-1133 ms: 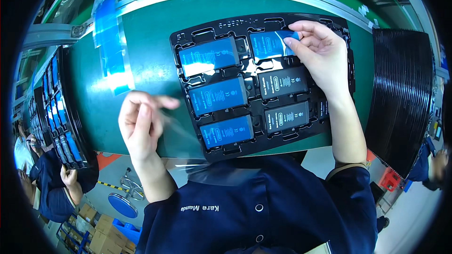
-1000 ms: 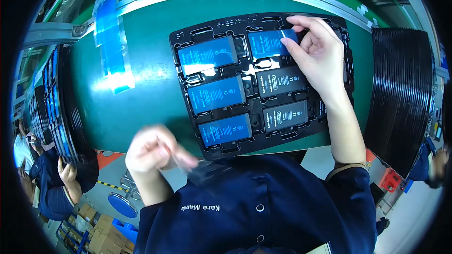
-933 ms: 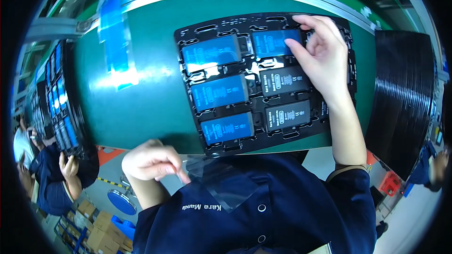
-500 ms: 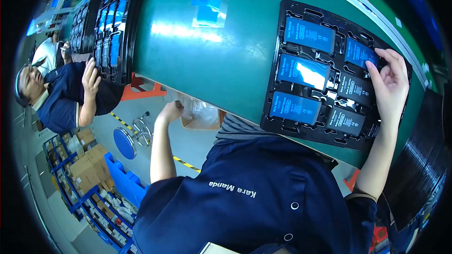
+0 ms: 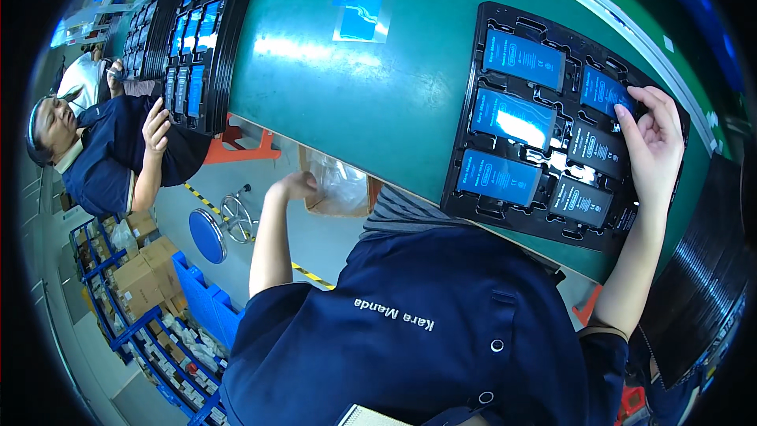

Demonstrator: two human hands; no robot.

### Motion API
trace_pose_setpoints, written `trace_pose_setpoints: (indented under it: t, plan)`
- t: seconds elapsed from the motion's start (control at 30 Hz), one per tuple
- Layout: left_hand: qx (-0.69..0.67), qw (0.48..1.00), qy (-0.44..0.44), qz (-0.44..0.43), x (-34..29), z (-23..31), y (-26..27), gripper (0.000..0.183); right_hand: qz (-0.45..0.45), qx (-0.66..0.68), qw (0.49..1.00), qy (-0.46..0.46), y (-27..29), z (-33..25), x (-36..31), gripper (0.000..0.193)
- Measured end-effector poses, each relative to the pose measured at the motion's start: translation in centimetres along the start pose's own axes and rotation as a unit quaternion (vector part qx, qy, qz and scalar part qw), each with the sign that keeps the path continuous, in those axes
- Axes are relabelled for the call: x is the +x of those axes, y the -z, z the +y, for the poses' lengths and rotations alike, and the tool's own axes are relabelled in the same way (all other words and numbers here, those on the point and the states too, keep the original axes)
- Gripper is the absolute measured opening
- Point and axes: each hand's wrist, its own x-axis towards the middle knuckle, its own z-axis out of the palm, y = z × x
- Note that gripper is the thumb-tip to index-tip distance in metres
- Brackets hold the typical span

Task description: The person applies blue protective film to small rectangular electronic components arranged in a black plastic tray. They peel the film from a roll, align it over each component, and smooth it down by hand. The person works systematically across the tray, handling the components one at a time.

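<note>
A black moulded tray [image 5: 465, 181] lies on the right of the green bench, holding several flat phone-type batteries in two columns. The left column has blue faces, including the middle battery [image 5: 512, 117]. Two dark-faced batteries [image 5: 598, 150] sit lower in the right column. At that column's top is a blue-faced battery [image 5: 603, 91]. My right hand [image 5: 656, 130] pinches its right end between thumb and fingers. Off the bench's near edge, my left hand [image 5: 296, 185] hangs beside an open carton [image 5: 339, 189] of clear plastic, its fingers loosely apart with nothing visible in them.
Blue film strips [image 5: 364, 0] lie at the bench's far side. Stacked black trays [image 5: 209, 55] stand at the left, beside a co-worker [image 5: 110, 150]. A blue round stool [image 5: 206, 235] and shelves with cartons [image 5: 142, 284] are behind. Black sheeting [image 5: 702, 268] hangs at the right.
My left hand has loosened from a fist and shifted slightly toward the carton. My right hand stays at the upper right battery. The view has shifted slightly.
</note>
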Motion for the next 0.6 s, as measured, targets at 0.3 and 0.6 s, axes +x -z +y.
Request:
trace_pose_setpoints:
  t: [0.3, 0.6]
  plan:
    - [-0.209, 0.844, -0.427, 0.247, -14.5, 19.2, 17.0, 0.017, 0.005, 0.032, 0.999, -0.002, 0.2, 0.2, 0.1, 0.026]
    - [0.034, 0.736, -0.343, 0.583, -7.0, 22.3, 21.8, 0.041, 0.012, 0.063, 0.998, -0.010, 0.3, 0.0, 0.2, 0.024]
